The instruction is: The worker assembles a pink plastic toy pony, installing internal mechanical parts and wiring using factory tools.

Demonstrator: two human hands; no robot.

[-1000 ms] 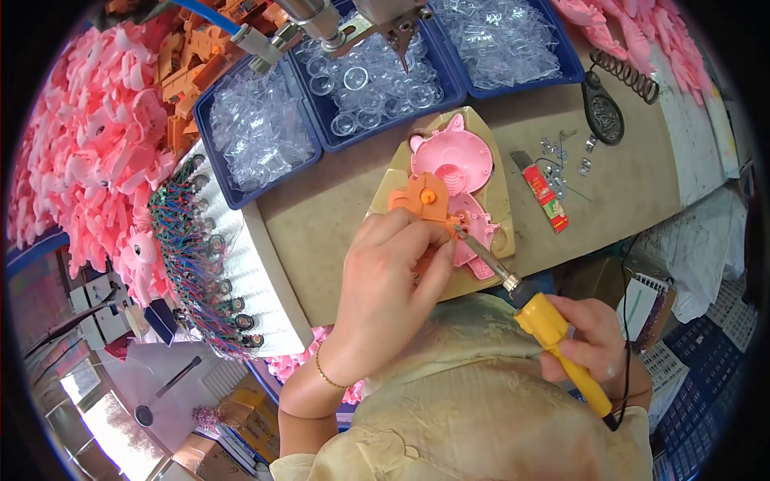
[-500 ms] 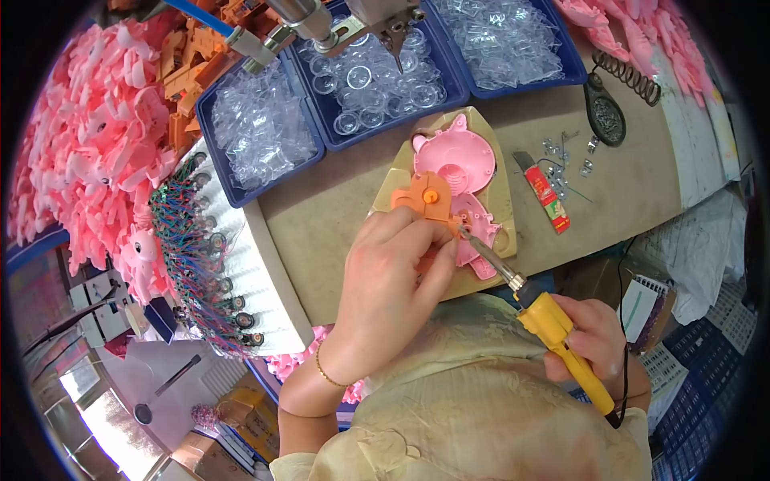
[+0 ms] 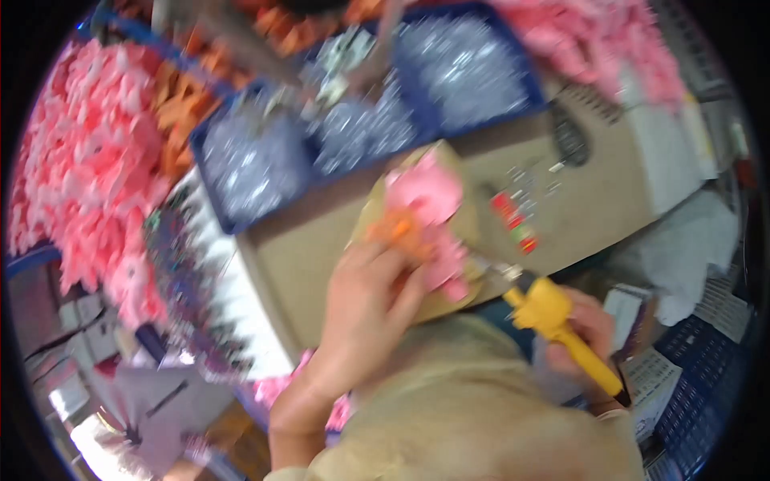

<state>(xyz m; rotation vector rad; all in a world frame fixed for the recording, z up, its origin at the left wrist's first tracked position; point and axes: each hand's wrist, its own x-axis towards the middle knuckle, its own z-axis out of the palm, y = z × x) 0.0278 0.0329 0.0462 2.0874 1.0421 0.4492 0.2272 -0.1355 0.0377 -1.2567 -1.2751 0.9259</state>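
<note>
Toy assembly workshop: blue part bins (image 3: 241,172), pink parts heap (image 3: 88,176)

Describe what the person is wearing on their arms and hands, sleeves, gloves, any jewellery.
Both hands are bare, no gloves. The left hand and its forearm are uncovered, with no sleeve showing. The picture is too blurred to tell whether there is a bracelet at the wrist. The right hand is also bare; its wrist is mostly hidden behind the beige garment.

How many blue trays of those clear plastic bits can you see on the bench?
3. One blue tray sits at the left, one in the middle beyond the pink toy, one at the right. The picture is blurred, so others may be hidden.
</note>
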